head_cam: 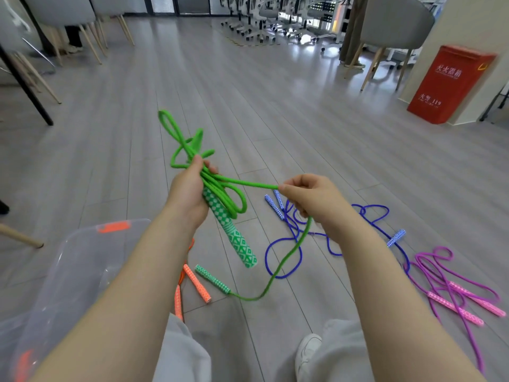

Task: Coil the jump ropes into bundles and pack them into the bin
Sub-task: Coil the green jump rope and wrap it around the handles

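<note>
The left hand is curled round a bunch of green rope loops together with one patterned green handle; the handle sticks out below the palm, slanting down to the right, and the loops fan out above the thumb toward the far side. From that bunch a single strand runs rightward to the right hand, which pinches it between thumb and fingertips. Below the right hand the same strand drops to the floor, crosses a blue loop and ends at the second green handle, lying flat just near of the held one.

Just left of that handle lie two orange handles with a short stretch of orange cord. To the right, under and beyond the right hand, a blue rope sprawls in loose loops with a pair of blue handles side by side, and a third blue handle lies farther right. At the near right a purple rope with pink handles lies tangled on the floor.

The clear plastic bin with orange latches sits at the near left, beside the left forearm. Far off stand grey chairs, a red box against the wall at the right, and a row of white office chairs.
</note>
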